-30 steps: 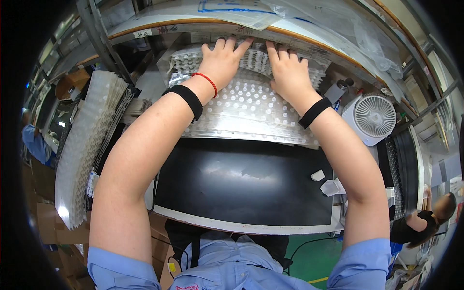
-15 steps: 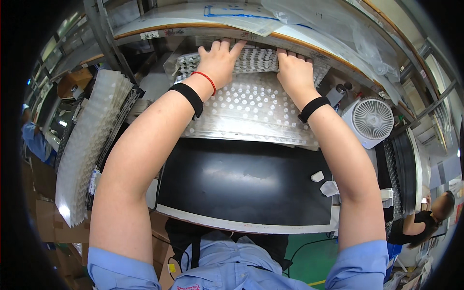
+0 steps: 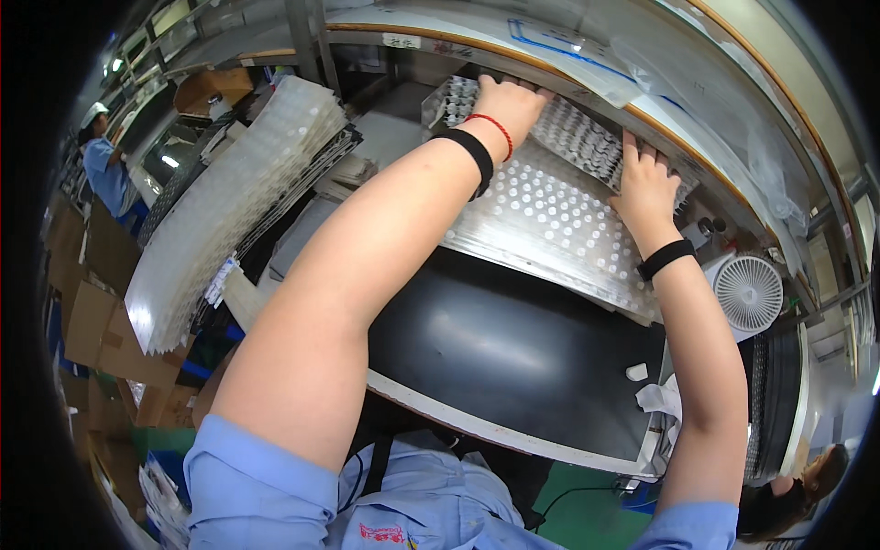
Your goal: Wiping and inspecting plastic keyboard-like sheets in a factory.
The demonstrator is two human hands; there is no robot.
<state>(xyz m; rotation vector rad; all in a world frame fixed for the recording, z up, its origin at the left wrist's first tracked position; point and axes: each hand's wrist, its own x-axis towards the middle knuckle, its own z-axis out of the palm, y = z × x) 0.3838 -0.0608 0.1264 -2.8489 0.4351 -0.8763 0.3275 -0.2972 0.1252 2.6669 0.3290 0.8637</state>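
Note:
A stack of clear plastic blister trays (image 3: 582, 137), with rows of bumps, lies on the bench beneath the shelf edge. In front of it is a flat translucent sheet (image 3: 541, 203) dotted with white round spots. My left hand (image 3: 511, 103) rests on the trays' far left part, fingers stretched forward and their tips partly hidden. On the trays' right part my right hand (image 3: 649, 188) has its fingers spread and its thumb out to the side. Whether either hand grips a tray edge does not show.
A black mat (image 3: 513, 339) covers the near bench, with white scraps (image 3: 656, 396) at its right. A white fan (image 3: 747, 291) stands at the right. More blister trays (image 3: 229, 202) are stacked at the left. Above, the shelf (image 3: 587, 90) overhangs. Two people are at work farther off.
The view has swung to the left, so the bench appears shifted right and tilted. Both hands stay on the trays; the right thumb now stands farther out.

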